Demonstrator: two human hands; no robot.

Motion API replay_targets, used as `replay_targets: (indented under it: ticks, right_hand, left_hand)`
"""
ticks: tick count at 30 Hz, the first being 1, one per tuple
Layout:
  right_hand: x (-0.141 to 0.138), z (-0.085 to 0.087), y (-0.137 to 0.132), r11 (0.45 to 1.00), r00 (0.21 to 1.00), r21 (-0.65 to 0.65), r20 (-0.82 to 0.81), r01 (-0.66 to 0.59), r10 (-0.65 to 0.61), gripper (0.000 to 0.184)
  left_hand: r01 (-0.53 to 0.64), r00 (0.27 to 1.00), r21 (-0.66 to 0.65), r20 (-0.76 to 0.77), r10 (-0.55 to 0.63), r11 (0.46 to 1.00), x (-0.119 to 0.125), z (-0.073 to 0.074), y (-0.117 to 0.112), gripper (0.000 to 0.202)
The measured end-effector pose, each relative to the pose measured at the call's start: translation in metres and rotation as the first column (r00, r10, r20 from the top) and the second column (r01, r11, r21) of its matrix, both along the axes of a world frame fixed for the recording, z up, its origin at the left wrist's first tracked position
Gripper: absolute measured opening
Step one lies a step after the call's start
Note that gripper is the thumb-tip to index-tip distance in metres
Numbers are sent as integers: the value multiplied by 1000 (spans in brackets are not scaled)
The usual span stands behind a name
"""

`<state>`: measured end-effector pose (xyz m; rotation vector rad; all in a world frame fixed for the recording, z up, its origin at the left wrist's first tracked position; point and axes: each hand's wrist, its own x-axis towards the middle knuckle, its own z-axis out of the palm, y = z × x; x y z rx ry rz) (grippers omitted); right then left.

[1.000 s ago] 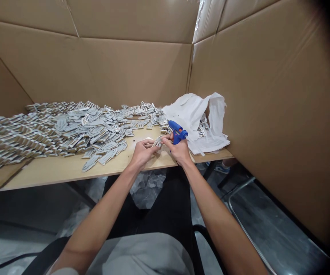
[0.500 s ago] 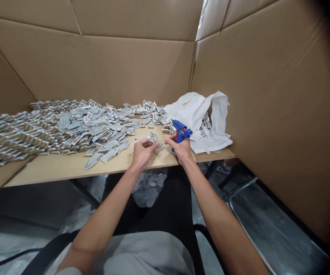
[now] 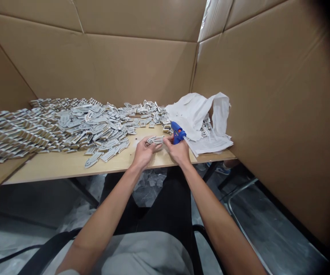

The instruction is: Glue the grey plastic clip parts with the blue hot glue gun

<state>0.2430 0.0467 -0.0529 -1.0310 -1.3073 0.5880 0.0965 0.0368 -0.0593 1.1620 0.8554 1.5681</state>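
Note:
My left hand [image 3: 143, 152] pinches one end of a flat grey cut-out piece [image 3: 155, 140] just above the wooden table [image 3: 67, 165]. My right hand [image 3: 179, 149] grips a small blue glue gun [image 3: 177, 132], and its thumb and forefinger pinch the other end of the same piece. The two hands meet over the near edge of the table. A big heap of similar grey pieces [image 3: 67, 126] covers the table to the left and behind.
Crumpled white paper [image 3: 202, 114] with some grey pieces in it lies at the right end of the table. Brown cardboard walls [image 3: 268, 95] close in the back, left and right. Below the table there are clear plastic wrap [image 3: 147, 187] and my lap.
The grey piece went from tilted up in my left fingers to lying level between both hands. My right hand with the glue gun came back in to the piece.

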Motion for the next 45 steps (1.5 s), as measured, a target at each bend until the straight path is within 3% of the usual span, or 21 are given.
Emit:
replay_targets:
  ticks: [7, 14, 17, 22, 26, 31, 35, 38, 41, 45]
  right_hand:
    - [-5, -1, -1, 999, 998, -38, 55, 20, -18, 16]
    - [-6, -7, -1, 997, 990, 68, 133, 32, -41, 20]
    - [-4, -7, -2, 993, 981, 116, 186, 37, -58, 23]
    - [-1, -5, -1, 977, 944, 151, 271, 151, -188, 29]
    - [0, -6, 1, 999, 977, 46, 211, 13, -22, 40]
    - [1, -2, -2, 989, 984, -27, 102, -144, 146, 46]
    - [8, 3, -4, 916, 919, -83, -58, -393, 389, 59]
    - [16, 7, -7, 849, 856, -114, -32, -516, 516, 61]
    - [22, 10, -12, 823, 830, -190, 60, -535, 554, 60]
    - [23, 12, -15, 836, 833, -252, 154, -488, 532, 59]
  left_hand:
    - [24, 997, 61, -69, -20, 998, 0, -3, 0, 29]
    - [-80, 975, 115, -197, 101, 990, 1, -1, 0, 24]
    - [-65, 979, 118, -186, 86, 991, 0, -5, 3, 27]
    - [-46, 995, 50, -83, 50, 998, 3, -9, 6, 31]
    - [-77, 996, -9, 53, 77, 997, 4, -4, 3, 40]
    - [-61, 981, -49, 182, 69, 997, -2, 3, 1, 40]
    - [-64, 979, -76, 188, 78, 995, -3, 4, 1, 40]
    - [-65, 986, -81, 147, 76, 995, -1, 3, 0, 38]
    - [-82, 990, -91, 107, 91, 992, 1, 3, 0, 34]
    - [-134, 989, -56, 56, 137, 989, 2, 2, 2, 37]
